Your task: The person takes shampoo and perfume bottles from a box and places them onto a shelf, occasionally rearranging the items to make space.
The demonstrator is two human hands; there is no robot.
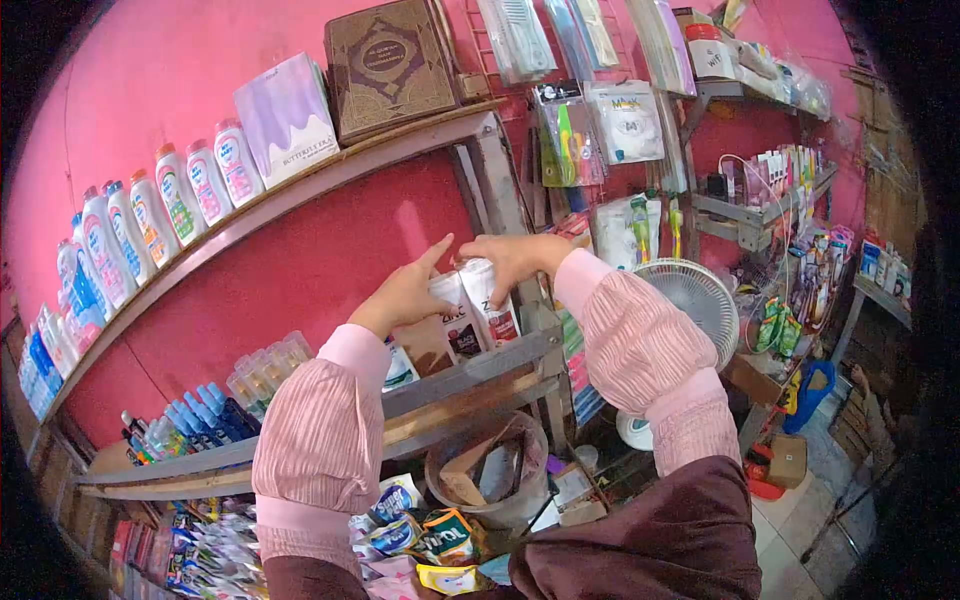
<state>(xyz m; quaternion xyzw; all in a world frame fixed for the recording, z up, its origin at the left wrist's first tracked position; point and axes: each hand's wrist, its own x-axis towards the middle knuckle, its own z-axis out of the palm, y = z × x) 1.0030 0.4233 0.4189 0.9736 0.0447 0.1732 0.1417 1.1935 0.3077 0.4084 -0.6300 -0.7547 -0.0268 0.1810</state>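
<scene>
Two white bottles labelled ZINC, which look like shampoo, stand side by side on the wooden shelf (470, 367). My left hand (405, 292) is at the left shampoo bottle (461, 330), thumb against its upper part and index finger stretched upward. Around the top of the right shampoo bottle (494, 312) curl the fingers of my right hand (514, 262). Some fingertips are hidden behind the bottles. Left of them, a brown cardboard piece (425, 342) and a white-and-green pack (400, 368) sit on the same shelf.
Powder bottles (172, 193), a purple-and-white box (287, 115) and a brown book (390, 70) line the upper shelf. Blue-capped bottles (208, 412) stand lower left. Below are a round bin (540, 480) and detergent packs (447, 537). A fan (690, 305) stands at right.
</scene>
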